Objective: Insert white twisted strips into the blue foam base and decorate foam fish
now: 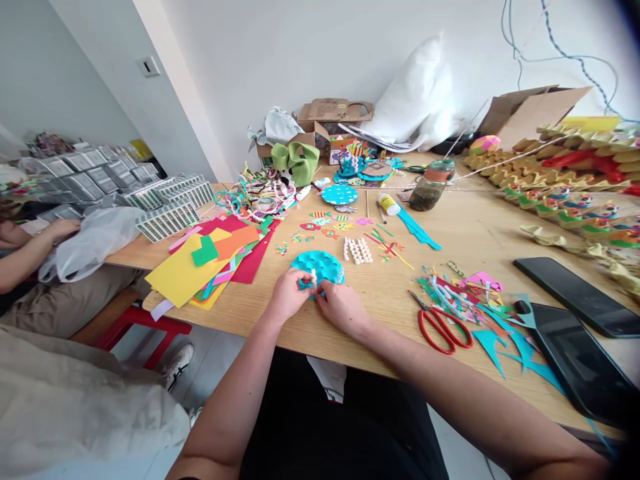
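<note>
A round blue disc [320,261] with rows of darker dots lies near the table's front edge. Over its near left part, my left hand [289,293] pinches a small white piece [313,275], its exact kind too small to tell. My right hand [343,307] is closed at the disc's near edge, fingertips close to the left ones; what it grips, if anything, is hidden. Pale twisted pieces [357,251] lie in rows just beyond the disc. Behind them are several paper fish [330,233]. Tiny coloured bits [283,249] are scattered to the left.
Coloured paper sheets [187,277] pile up on the left. Red-handled scissors [443,330], paper scraps [457,297] and two dark phones [583,293] occupy the right. Farther back stand a glue bottle [389,204] and a glass jar [431,187]. Another person's arm [30,257] is at far left.
</note>
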`<state>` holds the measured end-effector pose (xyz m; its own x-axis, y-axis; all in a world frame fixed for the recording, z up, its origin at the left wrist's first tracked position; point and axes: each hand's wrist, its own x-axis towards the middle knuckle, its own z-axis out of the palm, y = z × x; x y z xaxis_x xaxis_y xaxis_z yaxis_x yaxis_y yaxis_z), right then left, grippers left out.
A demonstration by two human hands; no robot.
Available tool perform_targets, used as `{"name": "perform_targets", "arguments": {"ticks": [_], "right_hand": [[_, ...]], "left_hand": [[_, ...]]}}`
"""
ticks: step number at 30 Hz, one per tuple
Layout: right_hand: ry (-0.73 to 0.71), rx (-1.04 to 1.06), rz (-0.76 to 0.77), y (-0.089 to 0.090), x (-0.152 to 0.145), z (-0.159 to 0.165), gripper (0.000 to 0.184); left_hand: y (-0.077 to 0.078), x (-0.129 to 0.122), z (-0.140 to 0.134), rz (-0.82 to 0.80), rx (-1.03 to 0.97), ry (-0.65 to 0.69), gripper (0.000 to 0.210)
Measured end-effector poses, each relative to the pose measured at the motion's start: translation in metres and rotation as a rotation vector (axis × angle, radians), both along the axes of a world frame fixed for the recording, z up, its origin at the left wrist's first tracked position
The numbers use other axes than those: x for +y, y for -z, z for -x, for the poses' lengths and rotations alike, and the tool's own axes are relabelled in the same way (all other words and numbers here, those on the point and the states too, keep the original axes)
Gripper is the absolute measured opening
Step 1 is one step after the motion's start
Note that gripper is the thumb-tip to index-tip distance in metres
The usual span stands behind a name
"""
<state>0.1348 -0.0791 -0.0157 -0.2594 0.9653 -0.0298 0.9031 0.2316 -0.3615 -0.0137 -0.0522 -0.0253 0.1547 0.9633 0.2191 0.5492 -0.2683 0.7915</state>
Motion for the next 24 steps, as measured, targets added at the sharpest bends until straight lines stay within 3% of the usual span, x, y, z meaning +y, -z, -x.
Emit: {"name": "perform_targets", "arguments": {"ticks": [8, 24], "right_hand": [[-0.004, 0.023, -0.002, 0.001, 0.000, -0.003, 0.018], [0.021, 0.085, -0.061, 0.001, 0.000, -0.005, 0.023]], "left_hand": [[0.010, -0.009, 0.000, -0.153, 0.231, -0.018, 0.018], [0.013, -0.011, -0.001, -0.208, 0.276, -0.062, 0.009]]}}
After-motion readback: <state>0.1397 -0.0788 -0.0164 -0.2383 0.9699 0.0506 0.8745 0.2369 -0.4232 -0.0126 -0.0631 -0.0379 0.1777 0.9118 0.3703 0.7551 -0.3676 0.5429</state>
